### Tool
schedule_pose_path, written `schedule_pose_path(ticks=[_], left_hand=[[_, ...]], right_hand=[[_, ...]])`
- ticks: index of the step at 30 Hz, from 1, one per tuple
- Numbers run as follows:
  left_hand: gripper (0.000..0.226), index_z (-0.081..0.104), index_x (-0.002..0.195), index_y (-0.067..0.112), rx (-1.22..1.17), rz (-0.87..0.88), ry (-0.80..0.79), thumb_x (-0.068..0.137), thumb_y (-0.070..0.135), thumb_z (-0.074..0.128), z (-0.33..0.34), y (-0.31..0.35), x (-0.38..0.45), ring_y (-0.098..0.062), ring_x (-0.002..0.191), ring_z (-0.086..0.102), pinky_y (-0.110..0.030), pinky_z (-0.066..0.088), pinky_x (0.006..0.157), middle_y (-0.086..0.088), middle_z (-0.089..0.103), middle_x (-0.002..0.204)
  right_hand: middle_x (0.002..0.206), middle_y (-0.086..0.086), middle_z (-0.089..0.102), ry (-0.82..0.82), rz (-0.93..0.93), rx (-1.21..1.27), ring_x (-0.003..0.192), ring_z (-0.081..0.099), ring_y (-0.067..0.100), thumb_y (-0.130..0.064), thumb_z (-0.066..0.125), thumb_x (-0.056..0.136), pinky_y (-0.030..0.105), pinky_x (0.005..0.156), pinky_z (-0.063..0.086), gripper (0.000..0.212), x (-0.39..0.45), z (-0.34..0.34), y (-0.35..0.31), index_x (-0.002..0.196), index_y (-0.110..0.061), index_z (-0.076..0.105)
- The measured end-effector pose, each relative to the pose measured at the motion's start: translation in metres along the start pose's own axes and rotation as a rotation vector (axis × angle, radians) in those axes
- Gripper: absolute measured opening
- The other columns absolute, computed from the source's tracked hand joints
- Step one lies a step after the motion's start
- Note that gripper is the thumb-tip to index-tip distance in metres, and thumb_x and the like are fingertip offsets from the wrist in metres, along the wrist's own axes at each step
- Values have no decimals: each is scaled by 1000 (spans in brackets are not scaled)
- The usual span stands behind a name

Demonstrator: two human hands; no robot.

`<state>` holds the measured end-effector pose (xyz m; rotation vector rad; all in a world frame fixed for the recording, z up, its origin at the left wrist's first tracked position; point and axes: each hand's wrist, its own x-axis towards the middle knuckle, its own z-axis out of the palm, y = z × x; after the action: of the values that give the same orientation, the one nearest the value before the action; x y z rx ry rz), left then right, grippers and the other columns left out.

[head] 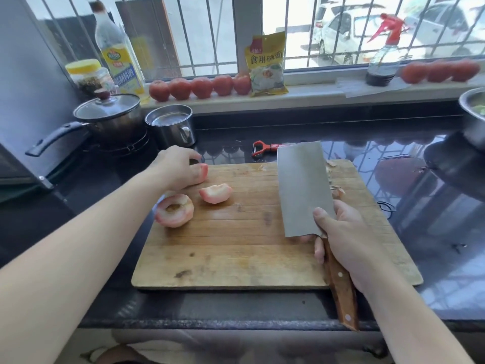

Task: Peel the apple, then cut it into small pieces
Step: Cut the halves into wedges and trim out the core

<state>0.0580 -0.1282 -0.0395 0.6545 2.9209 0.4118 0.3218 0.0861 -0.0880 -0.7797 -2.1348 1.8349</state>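
On the cutting board point(236, 258), left hand point(178, 166) pinches an apple piece point(203, 170) (peeled); right hand point(349, 237) grips cleaver point(301, 190).

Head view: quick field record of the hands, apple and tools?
left hand: holds an apple piece at the board's far left
right hand: grips cleaver, blade above the board
loose apple pieces: cored half, wedge
cutting board: wooden, on dark counter
peeler: red, behind board
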Motion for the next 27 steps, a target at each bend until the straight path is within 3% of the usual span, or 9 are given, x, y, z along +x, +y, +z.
schedule_pose_path(ticks=[5,9,11,15,17,19,21,23,27], left_hand=[[66,47,150,38,168,44,-202,89,36,73,-2,5,5,-27,131,53,-39,48,102,2,53,148],[26,62,124,37,74,41,-186,99,41,59,-2,2,8,-14,101,67,-34,54,85,8,75,108],[20,63,117,37,36,38,-152,99,42,55,0,-3,11,-11,92,69,-36,56,83,11,75,94],[36,59,130,35,22,-12,-67,94,35,64,6,-17,14,-20,103,66,-43,57,89,3,73,109],[51,51,144,36,62,0,-49,95,38,64,7,-17,12,-29,123,55,-47,50,99,-4,65,130],[48,48,148,38,147,92,6,100,43,55,6,-4,2,-33,134,40,-50,39,107,-5,54,143],[41,56,139,40,208,211,14,100,54,52,6,16,-16,-26,126,43,-48,35,103,1,57,133],[43,58,131,40,286,281,-102,95,63,55,8,33,-32,-22,115,47,-44,34,99,10,60,121],[41,58,130,33,240,294,-168,92,43,69,17,39,-37,-19,115,53,-37,45,89,6,61,126]], right_hand=[[81,10,77,-7,20,-3,47,55,22,-28,44,107,38,61,44,17,0,0,-3,116,-26,58],[83,9,77,-1,11,9,45,57,19,-26,43,107,36,57,45,18,-5,-1,-4,118,-25,58],[82,9,77,-2,6,13,46,54,20,-26,43,107,36,56,46,18,-7,-1,-5,118,-26,58],[79,10,77,2,9,-10,44,55,20,-25,43,107,36,57,45,18,-7,2,-7,118,-24,57],[80,10,77,2,19,-14,43,57,17,-24,44,107,34,55,44,18,-6,3,-9,120,-22,57],[82,9,77,-2,26,-3,44,58,17,-24,44,107,35,54,45,19,-6,3,-9,121,-24,57],[81,9,77,-5,35,-8,45,57,18,-25,44,107,36,56,45,20,-6,2,-9,122,-26,57],[79,10,76,-17,50,-27,46,55,20,-24,44,106,36,55,45,20,-4,2,-11,122,-26,57],[73,16,72,-116,57,-104,50,55,26,-3,40,92,34,49,46,39,-3,4,-33,116,-28,59]])
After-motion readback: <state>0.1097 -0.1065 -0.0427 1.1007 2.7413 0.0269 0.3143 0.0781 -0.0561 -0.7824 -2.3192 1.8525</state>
